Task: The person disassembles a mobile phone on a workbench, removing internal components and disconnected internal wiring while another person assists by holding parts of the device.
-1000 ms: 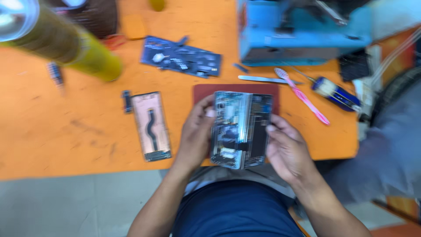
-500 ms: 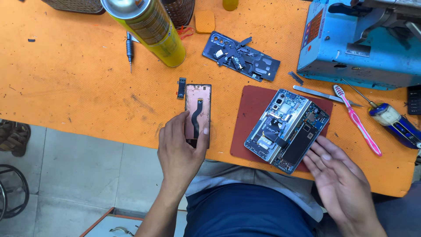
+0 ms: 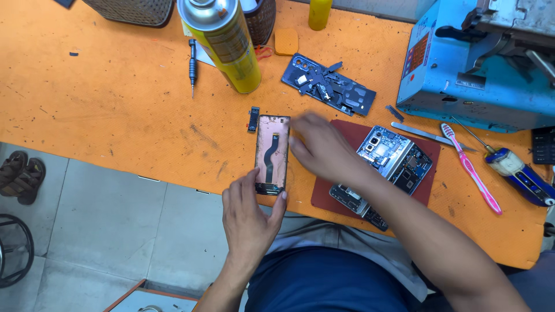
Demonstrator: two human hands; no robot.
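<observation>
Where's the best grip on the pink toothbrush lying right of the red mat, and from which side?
Probably the bare middle of the pink toothbrush handle, from above, pinching across its narrow width. It lies flat on the orange table, slanting from the head at upper left down to the right. The metal tweezers and blue-handled screwdriver crowd the head end; lower down is freer.

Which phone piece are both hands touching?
The pink panel with the black ribbon cable, lying on the bare orange table. The left hand and right hand meet on it; the opened phone and dark cover lie untouched.
</observation>
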